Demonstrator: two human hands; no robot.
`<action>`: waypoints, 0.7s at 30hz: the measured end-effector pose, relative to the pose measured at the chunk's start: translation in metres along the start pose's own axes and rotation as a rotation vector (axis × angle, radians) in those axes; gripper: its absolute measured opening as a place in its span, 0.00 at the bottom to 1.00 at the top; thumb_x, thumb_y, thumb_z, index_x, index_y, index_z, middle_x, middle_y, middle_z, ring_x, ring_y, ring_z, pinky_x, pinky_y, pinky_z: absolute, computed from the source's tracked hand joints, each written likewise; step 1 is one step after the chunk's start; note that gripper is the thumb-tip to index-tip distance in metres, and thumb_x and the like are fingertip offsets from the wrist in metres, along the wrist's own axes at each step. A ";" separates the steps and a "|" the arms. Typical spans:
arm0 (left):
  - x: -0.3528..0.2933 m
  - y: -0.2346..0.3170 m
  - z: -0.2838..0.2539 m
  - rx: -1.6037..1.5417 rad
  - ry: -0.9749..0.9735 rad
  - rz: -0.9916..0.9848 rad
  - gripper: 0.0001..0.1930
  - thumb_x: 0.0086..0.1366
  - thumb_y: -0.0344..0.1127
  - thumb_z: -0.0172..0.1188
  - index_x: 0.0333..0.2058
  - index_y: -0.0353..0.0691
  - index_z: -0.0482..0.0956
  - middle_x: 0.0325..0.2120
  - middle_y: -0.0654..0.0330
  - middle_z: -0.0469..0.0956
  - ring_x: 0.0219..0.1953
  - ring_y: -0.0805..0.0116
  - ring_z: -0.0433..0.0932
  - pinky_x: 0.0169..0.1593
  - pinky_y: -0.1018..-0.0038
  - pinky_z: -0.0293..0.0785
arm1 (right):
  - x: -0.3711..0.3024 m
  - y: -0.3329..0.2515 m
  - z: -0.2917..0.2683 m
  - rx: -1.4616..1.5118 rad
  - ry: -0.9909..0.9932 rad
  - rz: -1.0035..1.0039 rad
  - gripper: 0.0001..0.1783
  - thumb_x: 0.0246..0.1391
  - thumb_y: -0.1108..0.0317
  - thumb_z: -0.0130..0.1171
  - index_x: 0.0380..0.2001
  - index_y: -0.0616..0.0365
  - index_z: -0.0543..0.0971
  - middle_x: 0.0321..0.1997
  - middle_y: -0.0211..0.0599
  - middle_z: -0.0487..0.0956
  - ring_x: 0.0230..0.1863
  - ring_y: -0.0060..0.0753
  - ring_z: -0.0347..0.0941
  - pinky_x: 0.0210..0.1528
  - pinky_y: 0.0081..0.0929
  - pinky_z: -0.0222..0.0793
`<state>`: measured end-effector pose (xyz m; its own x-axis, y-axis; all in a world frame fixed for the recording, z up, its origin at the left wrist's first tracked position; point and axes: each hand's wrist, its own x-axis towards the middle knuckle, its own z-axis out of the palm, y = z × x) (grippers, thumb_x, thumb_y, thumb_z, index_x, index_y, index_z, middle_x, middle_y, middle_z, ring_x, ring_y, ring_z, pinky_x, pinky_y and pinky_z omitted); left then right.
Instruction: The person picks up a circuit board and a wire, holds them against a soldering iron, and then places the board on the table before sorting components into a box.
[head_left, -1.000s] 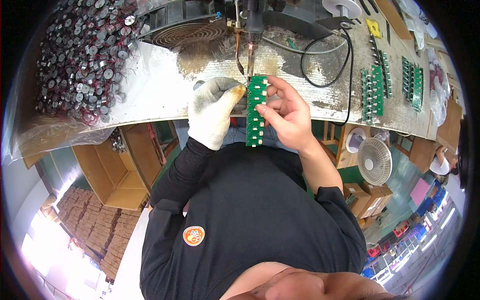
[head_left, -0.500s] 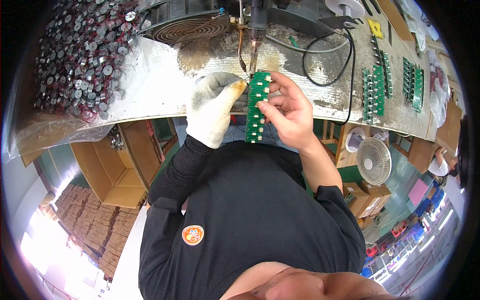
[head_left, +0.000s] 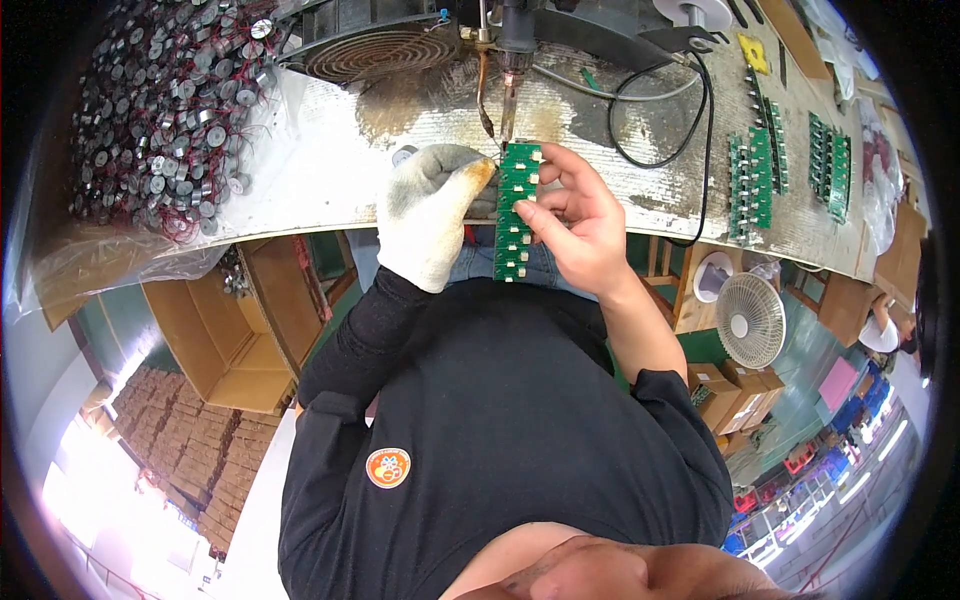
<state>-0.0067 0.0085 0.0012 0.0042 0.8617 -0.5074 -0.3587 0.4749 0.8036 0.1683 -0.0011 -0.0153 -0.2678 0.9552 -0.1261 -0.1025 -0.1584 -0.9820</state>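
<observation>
My right hand (head_left: 583, 220), bare, grips a long green circuit board strip (head_left: 515, 215) between thumb and fingers. Small white connectors run down the strip, which hangs upright over the table edge. My left hand (head_left: 430, 205), in a white glove with a browned thumb tip, is closed beside the strip's upper left edge. What it pinches is too small to make out. A round silver part (head_left: 403, 156) peeks out behind the glove. Right above the strip's top end stands a soldering iron (head_left: 511, 90), with a thin bent copper-coloured tube (head_left: 484, 95) beside it.
Many small round metal parts with red wires (head_left: 165, 120) are heaped at the left. More green boards (head_left: 750, 185) lie at the right, near a yellow sponge (head_left: 752, 54). A black cable (head_left: 706, 130) loops across the table (head_left: 320, 185). Below stand a cardboard box (head_left: 225, 350) and a fan (head_left: 750, 320).
The strip and my gloved left hand have shifted very slightly to the right, and the strip's lower end sits a little higher. My right hand keeps the same hold.
</observation>
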 end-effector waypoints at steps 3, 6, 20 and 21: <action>0.000 0.000 0.001 0.006 0.007 0.020 0.09 0.63 0.30 0.58 0.38 0.30 0.75 0.31 0.57 0.78 0.31 0.71 0.79 0.35 0.76 0.78 | 0.000 0.000 0.000 0.005 0.000 -0.004 0.31 0.52 0.84 0.56 0.60 0.67 0.60 0.45 0.38 0.69 0.34 0.20 0.74 0.28 0.14 0.71; 0.000 0.000 0.001 0.017 0.009 0.020 0.09 0.63 0.30 0.58 0.37 0.30 0.75 0.30 0.57 0.78 0.31 0.71 0.79 0.35 0.76 0.78 | -0.001 0.000 -0.001 0.006 -0.010 0.006 0.31 0.52 0.84 0.56 0.60 0.67 0.60 0.45 0.38 0.70 0.34 0.20 0.74 0.28 0.14 0.71; -0.001 -0.001 0.000 0.097 0.027 0.073 0.08 0.62 0.30 0.59 0.36 0.30 0.75 0.29 0.58 0.78 0.31 0.73 0.78 0.35 0.77 0.77 | -0.001 -0.002 0.000 -0.026 -0.010 -0.029 0.31 0.52 0.85 0.56 0.60 0.67 0.60 0.44 0.38 0.71 0.34 0.20 0.74 0.31 0.15 0.71; -0.002 0.000 0.002 0.099 0.033 0.071 0.08 0.61 0.30 0.59 0.35 0.30 0.76 0.29 0.58 0.78 0.30 0.73 0.78 0.35 0.77 0.76 | -0.001 -0.002 0.000 -0.026 -0.009 -0.030 0.31 0.52 0.85 0.56 0.60 0.67 0.60 0.44 0.38 0.71 0.34 0.20 0.74 0.31 0.15 0.71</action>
<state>-0.0053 0.0073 0.0032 -0.0490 0.8881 -0.4569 -0.2629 0.4299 0.8638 0.1689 -0.0017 -0.0131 -0.2741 0.9569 -0.0955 -0.0856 -0.1232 -0.9887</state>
